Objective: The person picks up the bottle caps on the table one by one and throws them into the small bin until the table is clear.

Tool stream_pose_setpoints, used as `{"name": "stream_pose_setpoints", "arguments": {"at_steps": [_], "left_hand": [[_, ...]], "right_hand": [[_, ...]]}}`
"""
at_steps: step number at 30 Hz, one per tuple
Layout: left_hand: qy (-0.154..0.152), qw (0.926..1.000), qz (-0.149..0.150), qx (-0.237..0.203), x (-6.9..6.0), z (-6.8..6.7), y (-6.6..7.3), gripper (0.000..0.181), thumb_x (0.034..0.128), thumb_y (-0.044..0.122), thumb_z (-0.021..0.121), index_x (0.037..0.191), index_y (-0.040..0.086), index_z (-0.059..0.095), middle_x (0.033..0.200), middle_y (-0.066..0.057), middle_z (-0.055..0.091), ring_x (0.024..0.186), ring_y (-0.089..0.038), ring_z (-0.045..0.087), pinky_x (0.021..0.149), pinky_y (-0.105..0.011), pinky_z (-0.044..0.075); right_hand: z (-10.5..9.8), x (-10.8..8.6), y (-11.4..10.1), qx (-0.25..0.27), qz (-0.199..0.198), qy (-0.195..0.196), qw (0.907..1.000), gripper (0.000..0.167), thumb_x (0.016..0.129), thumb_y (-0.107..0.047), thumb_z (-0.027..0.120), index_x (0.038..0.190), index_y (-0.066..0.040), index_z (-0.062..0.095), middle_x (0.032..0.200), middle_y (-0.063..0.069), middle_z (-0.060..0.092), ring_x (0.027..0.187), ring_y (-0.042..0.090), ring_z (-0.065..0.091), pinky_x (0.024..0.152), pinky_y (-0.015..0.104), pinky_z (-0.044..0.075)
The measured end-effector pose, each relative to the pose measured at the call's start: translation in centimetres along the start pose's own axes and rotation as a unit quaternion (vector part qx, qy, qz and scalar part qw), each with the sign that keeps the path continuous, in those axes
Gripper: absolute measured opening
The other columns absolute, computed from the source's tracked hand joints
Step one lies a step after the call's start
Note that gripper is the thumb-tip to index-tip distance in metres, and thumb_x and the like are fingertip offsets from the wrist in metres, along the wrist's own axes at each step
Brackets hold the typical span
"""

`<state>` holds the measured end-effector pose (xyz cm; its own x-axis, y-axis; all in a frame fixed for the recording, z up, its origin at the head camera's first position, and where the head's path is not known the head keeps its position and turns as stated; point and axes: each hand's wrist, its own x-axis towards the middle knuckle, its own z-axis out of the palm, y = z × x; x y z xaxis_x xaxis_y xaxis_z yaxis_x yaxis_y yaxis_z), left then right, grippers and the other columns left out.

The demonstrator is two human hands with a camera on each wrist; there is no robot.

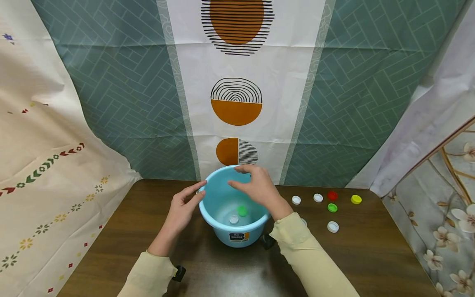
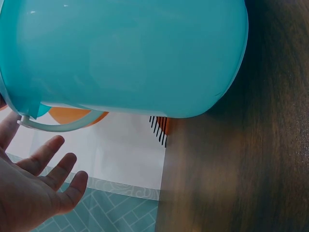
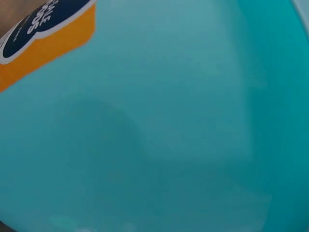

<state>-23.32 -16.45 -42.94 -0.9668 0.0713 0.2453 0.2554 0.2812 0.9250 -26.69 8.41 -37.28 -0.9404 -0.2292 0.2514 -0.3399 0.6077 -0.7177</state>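
A light blue bucket (image 1: 231, 240) stands upright on the table, with a green cap (image 1: 242, 211) and a white cap (image 1: 234, 219) on its bottom. My left hand (image 1: 182, 207) is at the bucket's left rim, thumb and fingertips by the edge; in the left wrist view this hand (image 2: 36, 186) has its fingers spread beside the bucket (image 2: 130, 58) and its white handle (image 2: 63, 127). Above the bucket's right side hangs my right hand (image 1: 257, 185), fingers and thumb apart, with nothing seen between them. The right wrist view shows only the bucket's wall (image 3: 178, 116) and label (image 3: 53, 43), no hand.
Right of the bucket on the brown table (image 1: 356, 251) lie several caps: white (image 1: 296, 200), white (image 1: 318, 198), red (image 1: 332, 195), green (image 1: 332, 208), yellow (image 1: 356, 199) and white (image 1: 333, 227). Another white cap (image 1: 304, 222) is partly behind my right sleeve. Patterned cloths hang behind and at both sides.
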Motion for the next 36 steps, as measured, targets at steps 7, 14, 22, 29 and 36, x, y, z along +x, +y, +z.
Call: {"name": "stream_pose_setpoints", "arguments": {"at_steps": [7,14,22,29,36], "left_hand": [[-0.002,1.0000,-0.001,-0.002,0.0,0.0,0.0,0.037,0.0902,0.038,0.060,0.126,0.028,0.060,0.130,0.005,0.056,0.120,-0.013,0.051,0.087,-0.021,0.047],[0.001,1.0000,0.000,-0.007,0.0,-0.1,-0.1,0.036,0.0901,0.037,0.060,0.125,0.028,0.060,0.130,0.004,0.057,0.121,-0.017,0.052,0.085,-0.020,0.048],[0.001,1.0000,-0.001,0.000,0.2,0.0,-0.2,0.036,0.0900,0.039,0.060,0.125,0.029,0.060,0.130,0.005,0.057,0.121,-0.014,0.051,0.086,-0.020,0.047],[0.001,1.0000,-0.004,0.003,0.1,0.0,-0.1,0.037,0.0900,0.040,0.060,0.125,0.030,0.060,0.131,0.006,0.056,0.122,-0.013,0.050,0.088,-0.022,0.047],[-0.002,1.0000,-0.003,0.009,0.1,0.0,-0.1,0.037,0.0904,0.040,0.059,0.126,0.030,0.059,0.131,0.007,0.056,0.123,-0.013,0.049,0.091,-0.024,0.046]], "right_hand": [[-1.2,0.0,0.6,0.012,0.025,-0.004,0.9996,0.056,0.077,-0.051,0.070,0.124,-0.023,0.060,0.126,-0.009,0.059,0.120,0.026,0.053,0.091,0.043,0.049],[-3.7,0.1,2.2,-0.007,0.025,0.024,0.9994,0.057,0.078,-0.055,0.067,0.125,-0.024,0.059,0.127,-0.006,0.059,0.119,0.028,0.052,0.093,0.045,0.047],[-7.5,-1.0,6.1,-0.019,0.034,0.094,0.9948,0.059,0.079,-0.055,0.067,0.126,-0.020,0.059,0.127,-0.001,0.060,0.120,0.022,0.051,0.095,0.048,0.045],[-11.6,-2.8,10.1,-0.052,0.071,0.142,0.9860,0.064,0.079,-0.058,0.064,0.129,-0.020,0.056,0.131,0.002,0.057,0.128,0.026,0.045,0.098,0.052,0.041],[-15.5,-5.8,14.7,-0.062,0.129,0.183,0.9726,0.071,0.081,-0.061,0.059,0.135,-0.014,0.051,0.137,0.011,0.052,0.123,0.032,0.047,0.089,0.051,0.044]]}}
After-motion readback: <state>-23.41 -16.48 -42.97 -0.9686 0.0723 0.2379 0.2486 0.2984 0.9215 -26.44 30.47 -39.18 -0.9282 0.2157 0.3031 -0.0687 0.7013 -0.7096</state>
